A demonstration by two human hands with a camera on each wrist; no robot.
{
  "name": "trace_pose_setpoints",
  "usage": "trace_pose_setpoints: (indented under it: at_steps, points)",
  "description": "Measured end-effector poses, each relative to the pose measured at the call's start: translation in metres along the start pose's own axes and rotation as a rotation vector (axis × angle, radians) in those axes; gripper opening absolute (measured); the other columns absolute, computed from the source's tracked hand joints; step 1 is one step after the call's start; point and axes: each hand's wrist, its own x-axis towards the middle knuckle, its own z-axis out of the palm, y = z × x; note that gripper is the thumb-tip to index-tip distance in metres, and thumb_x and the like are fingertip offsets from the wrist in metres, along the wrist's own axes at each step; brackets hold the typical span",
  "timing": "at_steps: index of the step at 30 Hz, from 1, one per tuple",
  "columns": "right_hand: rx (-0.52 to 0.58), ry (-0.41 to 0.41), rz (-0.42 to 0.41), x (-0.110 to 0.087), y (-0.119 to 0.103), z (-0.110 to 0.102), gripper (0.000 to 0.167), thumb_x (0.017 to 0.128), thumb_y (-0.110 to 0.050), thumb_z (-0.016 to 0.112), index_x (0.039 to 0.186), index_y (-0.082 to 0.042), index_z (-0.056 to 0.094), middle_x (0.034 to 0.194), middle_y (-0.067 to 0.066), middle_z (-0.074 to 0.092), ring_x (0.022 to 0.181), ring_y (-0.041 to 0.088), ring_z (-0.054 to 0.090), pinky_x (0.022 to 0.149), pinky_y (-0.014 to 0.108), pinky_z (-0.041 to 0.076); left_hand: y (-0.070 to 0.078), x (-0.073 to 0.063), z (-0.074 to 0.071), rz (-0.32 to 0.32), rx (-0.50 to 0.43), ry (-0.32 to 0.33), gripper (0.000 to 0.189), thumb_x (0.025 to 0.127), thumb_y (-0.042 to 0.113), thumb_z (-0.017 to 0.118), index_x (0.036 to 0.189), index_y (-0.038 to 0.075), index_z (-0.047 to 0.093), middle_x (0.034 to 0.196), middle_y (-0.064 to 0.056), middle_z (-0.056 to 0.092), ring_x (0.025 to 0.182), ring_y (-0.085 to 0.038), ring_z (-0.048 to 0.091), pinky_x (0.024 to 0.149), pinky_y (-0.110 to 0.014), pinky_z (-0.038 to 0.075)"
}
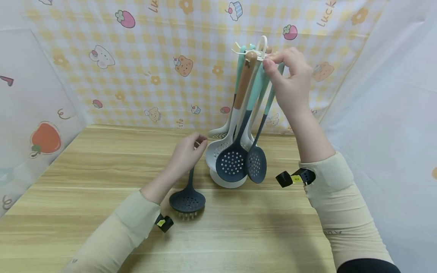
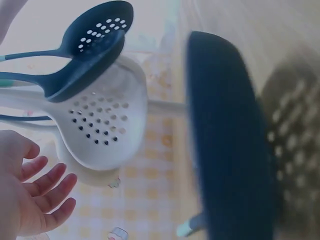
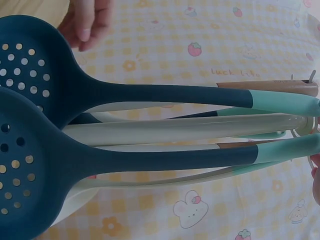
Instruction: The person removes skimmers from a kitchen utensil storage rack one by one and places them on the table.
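Observation:
My right hand (image 1: 290,76) pinches the top of a white utensil rack (image 1: 263,41) between thumb and forefinger, by its hooks. From the rack hang a dark skimmer with a teal handle (image 1: 232,163), a second dark skimmer (image 1: 257,163) to its right, and a white perforated ladle (image 2: 97,117) with a brown handle. More utensils behind them are partly hidden. My left hand (image 1: 187,153) hovers left of the rack, its fingers loosely bent around nothing. Beneath it another dark skimmer (image 1: 187,200) lies on the table, its handle partly covered by the hand.
The rack's round white base (image 1: 228,181) stands toward the back of the wooden table (image 1: 102,197). Close behind hangs a yellow checked cloth (image 1: 164,57). White sheets enclose both sides. A black wrist camera (image 1: 295,177) sits at my right cuff.

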Motion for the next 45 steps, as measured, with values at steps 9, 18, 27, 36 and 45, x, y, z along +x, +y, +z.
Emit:
trace_pose_setpoints:
  at_steps: [9,18,27,36,45]
  points:
    - [0.013,0.019,-0.017,-0.001,-0.004,0.001,0.027,0.083,-0.016,0.062,0.082,0.01,0.065,0.084,-0.01,0.063,0.09,0.01,0.055,0.088,0.026,0.035,0.022,0.018,0.003,0.151,-0.112,0.012,0.025,0.097,0.017,0.057,0.118,0.005,0.062,0.107,-0.007,0.065,0.099,-0.018,0.059,0.086,-0.036,0.048]
    - [0.018,0.03,-0.009,-0.002,-0.006,0.002,0.027,0.083,-0.017,0.061,0.082,0.01,0.065,0.083,-0.008,0.064,0.089,0.009,0.055,0.089,0.026,0.035,0.031,0.03,0.008,0.191,-0.248,-0.038,0.029,0.097,0.017,0.058,0.123,0.004,0.059,0.115,-0.008,0.064,0.105,-0.017,0.06,0.09,-0.032,0.047]
    - [0.021,0.037,0.017,-0.003,-0.007,0.003,0.027,0.084,-0.017,0.062,0.081,0.01,0.065,0.083,-0.009,0.064,0.09,0.011,0.055,0.089,0.026,0.035,0.036,0.036,0.014,0.215,-0.34,-0.051,0.028,0.096,0.013,0.059,0.122,0.004,0.06,0.112,-0.007,0.065,0.102,-0.015,0.06,0.091,-0.029,0.045]
    - [0.032,0.049,0.009,-0.003,-0.011,0.004,0.026,0.084,-0.016,0.062,0.08,0.01,0.065,0.08,-0.015,0.059,0.087,0.009,0.054,0.088,0.025,0.036,0.039,0.041,0.013,0.199,-0.325,-0.072,0.029,0.094,0.01,0.062,0.123,0.005,0.061,0.113,-0.008,0.065,0.102,-0.017,0.06,0.09,-0.029,0.046]
    - [0.033,0.046,0.022,-0.003,-0.008,0.004,0.026,0.084,-0.017,0.062,0.082,0.009,0.066,0.083,-0.012,0.062,0.089,0.01,0.054,0.089,0.025,0.036,0.041,0.044,0.011,0.169,-0.263,-0.141,0.032,0.094,0.011,0.062,0.125,0.007,0.059,0.108,-0.006,0.065,0.101,-0.018,0.061,0.086,-0.03,0.049]
